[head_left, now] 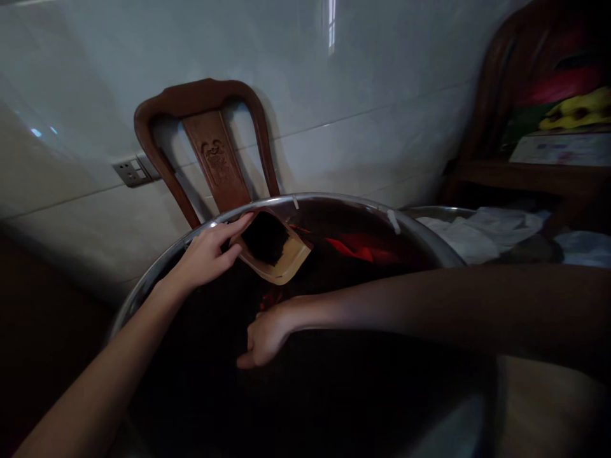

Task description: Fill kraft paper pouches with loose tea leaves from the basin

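A wide round basin [422, 235] with a shiny metal rim stands before me, its inside very dark. Over its far left rim my left hand [207, 254] grips the edge of a tan paper pouch [291, 262] between thumb and fingers. The pouch mouth gapes toward me, with dark stuff inside. My right hand [270, 334] reaches into the basin from the right, below the pouch, fingers curled; whatever they hold is hidden. Small reddish pieces [271, 299] lie just beyond its knuckles. A bright red item [358, 248] shows inside near the far wall.
Behind the basin a carved wooden chair [217, 159] stands against the tiled wall [334, 140], near a wall socket [132, 173]. White plastic bags [477, 232] lie at the right. Another wooden chair [496, 76] there holds a box [563, 149] and yellow fruit-like shapes [580, 111].
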`<state>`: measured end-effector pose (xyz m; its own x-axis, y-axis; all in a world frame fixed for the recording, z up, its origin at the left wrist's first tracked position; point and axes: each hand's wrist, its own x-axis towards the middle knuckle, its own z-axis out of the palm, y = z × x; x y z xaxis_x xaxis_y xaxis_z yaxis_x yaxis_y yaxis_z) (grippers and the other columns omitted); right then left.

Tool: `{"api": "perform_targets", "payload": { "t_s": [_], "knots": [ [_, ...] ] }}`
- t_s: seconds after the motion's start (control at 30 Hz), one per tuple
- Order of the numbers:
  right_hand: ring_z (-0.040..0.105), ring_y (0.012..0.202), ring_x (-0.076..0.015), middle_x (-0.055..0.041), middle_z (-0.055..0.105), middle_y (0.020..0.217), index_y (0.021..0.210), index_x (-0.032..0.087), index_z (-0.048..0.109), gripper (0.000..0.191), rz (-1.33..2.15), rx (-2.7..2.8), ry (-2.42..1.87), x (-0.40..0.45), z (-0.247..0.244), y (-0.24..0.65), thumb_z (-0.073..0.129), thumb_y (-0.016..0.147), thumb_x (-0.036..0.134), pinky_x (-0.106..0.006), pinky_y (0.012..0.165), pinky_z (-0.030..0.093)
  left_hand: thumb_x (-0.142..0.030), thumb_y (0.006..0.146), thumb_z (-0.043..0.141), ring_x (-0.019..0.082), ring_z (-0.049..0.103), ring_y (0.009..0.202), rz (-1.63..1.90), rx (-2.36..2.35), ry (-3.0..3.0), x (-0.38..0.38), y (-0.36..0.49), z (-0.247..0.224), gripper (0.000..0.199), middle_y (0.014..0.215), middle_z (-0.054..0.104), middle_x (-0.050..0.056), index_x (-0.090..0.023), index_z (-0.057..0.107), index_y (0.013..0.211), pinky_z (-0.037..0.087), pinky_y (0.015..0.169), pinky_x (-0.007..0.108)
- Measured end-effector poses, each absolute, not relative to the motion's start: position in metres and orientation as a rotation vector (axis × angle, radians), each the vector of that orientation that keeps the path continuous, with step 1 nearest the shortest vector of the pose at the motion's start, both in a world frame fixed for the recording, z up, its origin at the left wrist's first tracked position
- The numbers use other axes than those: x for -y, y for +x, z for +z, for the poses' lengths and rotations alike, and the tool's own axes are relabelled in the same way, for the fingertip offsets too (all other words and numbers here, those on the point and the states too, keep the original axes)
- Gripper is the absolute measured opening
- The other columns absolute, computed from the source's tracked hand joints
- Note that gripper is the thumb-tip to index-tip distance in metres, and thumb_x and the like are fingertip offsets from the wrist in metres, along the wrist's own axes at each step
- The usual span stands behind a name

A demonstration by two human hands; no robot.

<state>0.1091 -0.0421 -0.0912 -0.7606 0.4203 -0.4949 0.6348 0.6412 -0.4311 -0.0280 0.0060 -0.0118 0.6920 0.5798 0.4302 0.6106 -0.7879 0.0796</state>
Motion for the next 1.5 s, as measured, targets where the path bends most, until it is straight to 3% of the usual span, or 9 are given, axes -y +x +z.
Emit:
{"api": "perform_targets", "payload": {
  "t_s": [0.1, 0.37, 0.47, 0.7, 0.87, 1.07, 1.27, 1.4, 1.5],
  "knots": [
    [0.066, 0.086, -0.0231, -0.0095, 0.068, 0.106, 0.114, 0.013, 0.066, 0.058, -0.871, -2.371, 0.682, 0.046, -0.084, 0.116, 0.046, 0.082, 0.057, -0.032, 0.069, 0.052, -0.034, 0.086, 0.046, 0.028, 0.051, 0.121, -0.681, 1.012, -2.828, -0.006, -0.028, -0.012, 0.06, 0.135, 0.052, 0.009, -0.02, 0.034, 0.143, 0.039, 0.104, 0.047],
    [0.065, 0.085, -0.023, -0.0057, 0.07, 0.096, 0.097, 0.019, 0.073, 0.057, -0.989, -2.34, 0.657, 0.048, -0.079, 0.123, 0.065, 0.063, 0.064, -0.032, 0.069, 0.053, -0.036, 0.088, 0.046, 0.027, 0.051, 0.122, -0.664, 0.994, -2.817, -0.007, -0.027, -0.012, 0.058, 0.138, 0.049, 0.007, -0.021, 0.036, 0.143, 0.04, 0.104, 0.044],
    [0.065, 0.087, -0.0215, -0.0033, 0.07, 0.099, 0.102, 0.021, 0.072, 0.055, -1.014, -2.331, 0.578, 0.049, -0.071, 0.125, 0.071, 0.06, 0.057, -0.029, 0.071, 0.053, -0.036, 0.088, 0.046, 0.028, 0.05, 0.123, -0.676, 0.97, -2.818, -0.006, -0.027, -0.012, 0.058, 0.139, 0.048, 0.006, -0.021, 0.035, 0.143, 0.041, 0.104, 0.043],
    [0.061, 0.103, -0.025, -0.0007, 0.07, 0.094, 0.087, 0.024, 0.074, 0.046, -1.212, -2.486, 0.482, 0.036, -0.086, 0.123, 0.084, 0.043, 0.035, -0.033, 0.083, 0.052, -0.037, 0.09, 0.049, 0.028, 0.05, 0.123, -0.684, 0.975, -2.828, -0.003, -0.024, -0.01, 0.056, 0.14, 0.046, 0.004, -0.022, 0.036, 0.143, 0.041, 0.105, 0.04],
    [0.061, 0.105, -0.0223, 0.002, 0.069, 0.096, 0.084, 0.025, 0.074, 0.049, -1.168, -2.221, 0.215, 0.033, -0.082, 0.125, 0.086, 0.038, 0.038, -0.03, 0.086, 0.051, -0.038, 0.09, 0.049, 0.029, 0.05, 0.123, -0.69, 1.019, -2.83, -0.001, -0.023, -0.01, 0.057, 0.139, 0.047, 0.005, -0.021, 0.037, 0.142, 0.041, 0.105, 0.041],
    [0.055, 0.114, -0.0269, -0.0014, 0.061, 0.119, 0.114, 0.022, 0.065, 0.096, -1.015, -2.166, 0.112, 0.03, -0.076, 0.133, 0.081, 0.029, 0.062, -0.033, 0.09, 0.05, -0.037, 0.089, 0.05, 0.027, 0.05, 0.123, -0.695, 0.977, -2.843, -0.001, -0.021, -0.009, 0.056, 0.14, 0.046, 0.005, -0.019, 0.038, 0.141, 0.039, 0.107, 0.036],
    [0.06, 0.105, -0.0241, -0.0045, 0.063, 0.114, 0.125, 0.014, 0.058, 0.105, -1.067, -2.212, 0.229, 0.033, -0.085, 0.129, 0.085, 0.03, 0.05, -0.028, 0.083, 0.052, -0.035, 0.089, 0.051, 0.027, 0.05, 0.123, -0.689, 0.945, -2.85, -0.002, -0.022, -0.01, 0.057, 0.14, 0.046, 0.003, -0.024, 0.037, 0.142, 0.04, 0.106, 0.039],
    [0.064, 0.091, -0.021, -0.0027, 0.068, 0.096, 0.118, 0.009, 0.061, 0.091, -1.136, -2.178, 0.2, 0.037, -0.086, 0.127, 0.086, 0.035, 0.038, -0.027, 0.078, 0.053, -0.036, 0.089, 0.051, 0.027, 0.051, 0.122, -0.689, 0.948, -2.848, -0.003, -0.022, -0.01, 0.056, 0.139, 0.047, 0.003, -0.025, 0.037, 0.142, 0.041, 0.105, 0.039],
    [0.063, 0.096, -0.0211, -0.0048, 0.066, 0.106, 0.121, 0.009, 0.058, 0.093, -1.131, -2.209, 0.178, 0.039, -0.085, 0.129, 0.085, 0.036, 0.034, -0.025, 0.076, 0.053, -0.038, 0.089, 0.051, 0.027, 0.051, 0.122, -0.693, 0.969, -2.839, -0.002, -0.022, -0.011, 0.056, 0.139, 0.048, 0.004, -0.024, 0.037, 0.142, 0.042, 0.104, 0.039]
  ]
}}
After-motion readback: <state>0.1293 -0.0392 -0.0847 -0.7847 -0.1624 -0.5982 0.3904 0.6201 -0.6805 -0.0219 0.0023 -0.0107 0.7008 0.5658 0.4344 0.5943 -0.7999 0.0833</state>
